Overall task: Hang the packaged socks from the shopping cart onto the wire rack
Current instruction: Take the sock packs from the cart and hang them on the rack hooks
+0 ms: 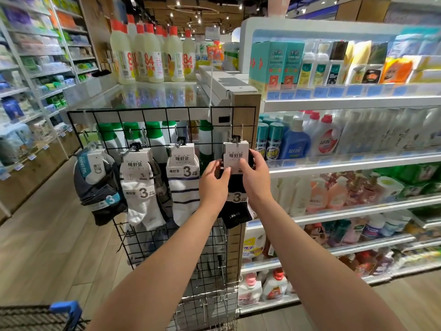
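- Cart [59, 311]: only a blue corner and a bit of mesh showing at 7 o'clock, can't see what's in it.
- Rack [152, 113]: black wire grid, dead centre. Three packs are hanging on it in a row at 9 o'clock from the hands: grey pack [97, 185], white pack [140, 187], striped pack [183, 185].
- Left hand [213, 185]: fingertips and thumb pinch the lower left edge of the card [236, 158].
- Black socks [235, 199]: up at the rack's right end, with the card top right at the hook [236, 136] at 12 o'clock. Can't tell if it's fully seated.
- Handling, my guess: super light. The sock part is floppy and will swing, and only the card is stiff. So steer it by the card near the top, not by the fabric.
- Right hand [256, 175]: thumb on the card front, fingers curled round behind the pack.
- In the way: the striped pack sits near at 9 o'clock. Bare hooks [124, 237] poke out lower down around 7 o'clock and could snag.
- Shelves [346, 161]: detergent bottles at 3 o'clock, just beside the rack's edge.
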The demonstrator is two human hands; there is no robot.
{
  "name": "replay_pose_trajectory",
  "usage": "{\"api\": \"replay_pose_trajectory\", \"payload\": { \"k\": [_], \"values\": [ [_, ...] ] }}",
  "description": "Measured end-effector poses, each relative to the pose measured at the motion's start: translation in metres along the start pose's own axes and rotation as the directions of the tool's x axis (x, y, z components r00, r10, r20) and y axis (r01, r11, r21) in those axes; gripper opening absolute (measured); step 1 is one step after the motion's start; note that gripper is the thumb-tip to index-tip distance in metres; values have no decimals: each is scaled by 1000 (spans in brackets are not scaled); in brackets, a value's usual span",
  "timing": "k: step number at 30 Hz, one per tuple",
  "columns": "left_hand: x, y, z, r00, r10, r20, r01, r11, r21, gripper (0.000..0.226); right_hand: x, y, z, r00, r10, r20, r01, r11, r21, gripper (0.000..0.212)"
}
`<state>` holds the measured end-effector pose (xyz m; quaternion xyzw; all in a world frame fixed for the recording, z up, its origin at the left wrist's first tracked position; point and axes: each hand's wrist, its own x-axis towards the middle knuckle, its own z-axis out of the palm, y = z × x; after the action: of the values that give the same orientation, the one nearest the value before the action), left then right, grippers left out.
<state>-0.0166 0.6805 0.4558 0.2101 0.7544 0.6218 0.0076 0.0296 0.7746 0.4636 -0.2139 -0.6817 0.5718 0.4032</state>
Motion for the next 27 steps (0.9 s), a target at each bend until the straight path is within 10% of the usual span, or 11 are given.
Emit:
{"api": "replay_pose_trajectory", "payload": {
  "k": [19,27],
  "values": [
    [-15,-27,-2,995,8,-96,-8,1000,0,31,-55,28,7,972,23,-233,-63,984,-165,32],
    [-66,-102,-88,994,-108,32,102,983,153,19,-134,69,61,938,223,267,-178,967,-183,17]
  ]
}}
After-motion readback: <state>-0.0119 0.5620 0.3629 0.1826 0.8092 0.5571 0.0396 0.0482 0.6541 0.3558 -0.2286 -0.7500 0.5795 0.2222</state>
